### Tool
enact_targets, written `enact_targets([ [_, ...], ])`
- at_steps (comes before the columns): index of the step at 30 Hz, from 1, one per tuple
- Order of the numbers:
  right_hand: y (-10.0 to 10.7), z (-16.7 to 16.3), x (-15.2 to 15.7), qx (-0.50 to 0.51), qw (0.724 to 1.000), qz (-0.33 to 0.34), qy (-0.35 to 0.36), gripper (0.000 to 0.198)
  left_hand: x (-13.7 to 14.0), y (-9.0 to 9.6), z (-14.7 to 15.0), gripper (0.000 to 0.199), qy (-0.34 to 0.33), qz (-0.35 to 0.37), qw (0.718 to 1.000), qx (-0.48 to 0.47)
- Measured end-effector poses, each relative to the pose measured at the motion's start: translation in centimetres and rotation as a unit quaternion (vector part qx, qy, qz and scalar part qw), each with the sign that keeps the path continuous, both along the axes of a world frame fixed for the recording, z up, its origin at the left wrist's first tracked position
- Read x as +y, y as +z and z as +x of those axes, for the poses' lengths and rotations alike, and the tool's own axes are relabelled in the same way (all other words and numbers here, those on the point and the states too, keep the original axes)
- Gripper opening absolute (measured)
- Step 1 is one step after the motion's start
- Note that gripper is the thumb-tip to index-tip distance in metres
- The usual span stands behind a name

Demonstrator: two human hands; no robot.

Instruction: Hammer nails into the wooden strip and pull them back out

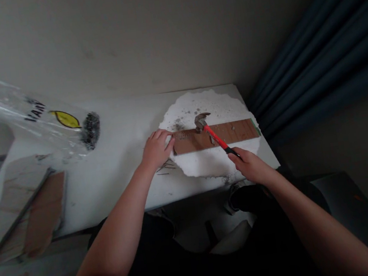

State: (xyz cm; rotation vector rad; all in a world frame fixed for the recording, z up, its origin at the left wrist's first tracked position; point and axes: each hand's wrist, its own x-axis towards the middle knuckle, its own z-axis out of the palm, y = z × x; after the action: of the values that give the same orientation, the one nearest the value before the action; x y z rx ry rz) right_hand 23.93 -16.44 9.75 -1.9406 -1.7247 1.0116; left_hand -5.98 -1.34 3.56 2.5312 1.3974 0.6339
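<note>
My right hand point(251, 164) is closed around the black grip end of a claw hammer point(215, 137) with a red handle. The hammer's grey head is over the upper edge of a long brown wooden board point(188, 145). At the board's left end, my left hand point(157, 151) grips it, with the fingers at the far corner and the thumb on the near side. Under the board lies a rough-edged white sheet point(204, 164) with grey smudges and bits on it. Several thin nails point(165, 166) are scattered just below my left hand.
On the white table point(108, 180), a clear plastic bag point(54, 115) with a yellow print and dark small pieces at its end lies to the left. Nearer the left edge are more brown boards point(45, 212). A dark blue curtain point(323, 54) hangs at the right, beside the wall.
</note>
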Motion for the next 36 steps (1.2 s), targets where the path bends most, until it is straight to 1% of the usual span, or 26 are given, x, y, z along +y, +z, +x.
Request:
enact_targets([
  [3,-0.4,0.2,0.0,-0.006,1.000,-0.007,0.006,0.025,0.5,-0.6,-2.2,0.029,0.051,-0.027,0.997,0.041],
  [6,-1.0,0.3,0.1,-0.001,1.000,0.007,0.012,0.027,0.7,-1.1,-3.7,0.028,0.058,-0.084,0.991,0.082],
  [8,-1.5,0.3,0.2,0.004,1.000,0.030,0.005,0.031,0.6,-1.4,-4.1,0.024,0.064,-0.100,0.990,0.079],
  [10,-2.0,0.4,0.4,-0.011,0.998,0.061,-0.006,0.033,0.3,-1.3,-4.1,0.017,0.078,-0.091,0.991,0.061],
  [12,-2.2,0.8,0.9,-0.047,0.995,0.083,-0.009,0.034,-0.1,-1.1,-3.8,0.015,0.085,-0.078,0.992,0.047],
  [15,-1.9,1.5,2.2,-0.091,0.992,0.083,-0.004,0.037,-0.8,-0.4,-2.8,0.018,0.088,-0.057,0.993,0.057],
  [17,-1.5,1.9,3.5,-0.138,0.986,0.091,-0.004,0.036,-1.1,0.2,-2.0,0.025,0.094,-0.058,0.991,0.073],
  [18,-1.3,1.9,4.2,-0.169,0.981,0.097,-0.002,0.035,-1.2,0.4,-1.6,0.028,0.096,-0.060,0.991,0.072],
  [21,-0.9,1.8,6.2,-0.266,0.958,0.102,-0.004,0.039,-1.4,1.0,-0.3,0.028,0.090,-0.045,0.994,0.034],
  [24,-1.0,1.4,7.7,-0.330,0.939,0.094,-0.008,0.040,-1.8,1.0,0.8,0.031,0.053,-0.026,0.998,0.021],
  [26,-1.2,1.1,8.3,-0.345,0.934,0.093,-0.010,0.037,-2.2,0.9,1.4,0.032,0.039,-0.028,0.998,0.031],
  [30,-1.4,0.9,8.9,-0.335,0.938,0.089,-0.015,0.033,-2.7,0.6,1.9,0.029,0.050,-0.037,0.998,0.030],
  [33,-1.6,1.1,9.0,-0.337,0.935,0.104,-0.021,0.034,-2.5,0.6,2.0,0.026,0.055,-0.037,0.998,0.023],
  [36,-1.5,1.2,8.5,-0.343,0.934,0.102,-0.021,0.031,-1.8,0.8,2.2,0.022,0.061,-0.029,0.997,0.023],
])
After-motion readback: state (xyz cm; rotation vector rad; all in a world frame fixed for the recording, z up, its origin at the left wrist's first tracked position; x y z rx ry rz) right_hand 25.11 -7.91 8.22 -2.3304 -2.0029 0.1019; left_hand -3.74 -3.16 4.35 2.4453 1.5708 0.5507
